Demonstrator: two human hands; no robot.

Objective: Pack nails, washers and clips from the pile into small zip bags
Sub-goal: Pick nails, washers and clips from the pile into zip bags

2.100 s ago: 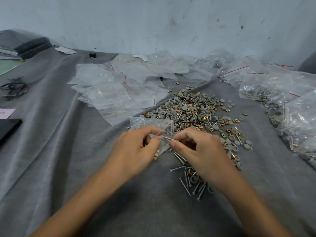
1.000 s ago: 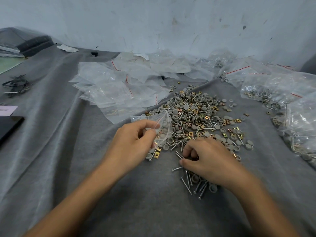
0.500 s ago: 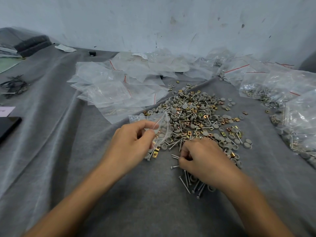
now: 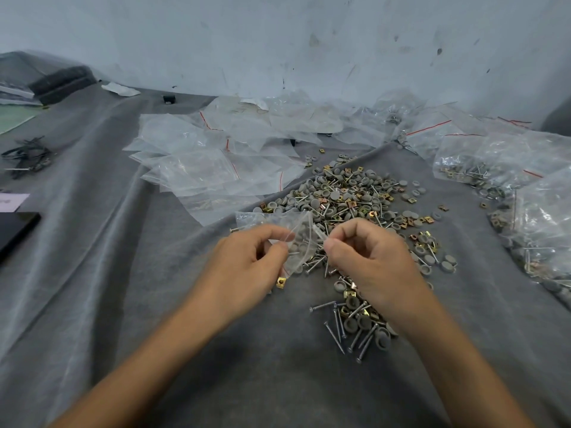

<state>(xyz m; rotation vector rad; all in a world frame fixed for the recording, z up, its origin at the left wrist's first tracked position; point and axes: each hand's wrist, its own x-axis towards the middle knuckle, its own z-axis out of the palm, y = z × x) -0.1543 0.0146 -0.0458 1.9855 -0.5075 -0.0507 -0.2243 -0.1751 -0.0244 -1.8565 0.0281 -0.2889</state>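
On the grey cloth (image 4: 148,304), just in front of the person, both hands met over the near edge of the pile (image 4: 349,199) of grey washers, gold clips and nails. The left hand (image 4: 247,261) pinched a small clear bag (image 4: 298,236) between thumb and forefinger, holding it up off the cloth with its mouth turned toward the right. The right hand (image 4: 370,257) had its fingers curled, and thumb and forefinger pinched a thin pale nail (image 4: 319,233) at the bag's mouth; that part was blurred, so how far in it sat could not be told. One gold clip (image 4: 280,282) lay on the cloth just below the bag. Loose nails (image 4: 336,327) and washers lay scattered under the right wrist. Behind the pile, toward the wall (image 4: 278,41), empty bags (image 4: 216,171) with red strips lay spread in overlapping layers. Filled bags (image 4: 494,162) were heaped along the right. At the far left lay a flat black object (image 4: 15,230) and a tangle of dark wire (image 4: 27,156).
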